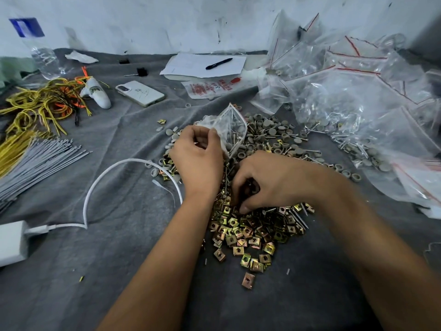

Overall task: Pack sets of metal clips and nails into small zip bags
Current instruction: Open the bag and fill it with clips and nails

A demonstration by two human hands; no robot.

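1. Well, your worktop (119, 235) is spread with a creased grey cloth and runs far to a scuffed white wall (167, 20).
2. Your left hand (198, 158) pinches a small zip bag (229, 127) above the middle of the heap, its mouth turned right and its long axis running far-left to near-right; screws show inside it.
3. Your right hand (265, 182) is curled into the metal clips (248, 235), fingertips down among them; whether it holds any, you cannot tell.
4. Nails (307, 154) and grey caps (272, 132) lie just beyond, with filled bags (358, 103) at far right.
5. To the left lie a white cable (100, 182), grey ties (40, 161), yellow wires (40, 103) and a phone (139, 93); paper and pen (218, 63) lie far.
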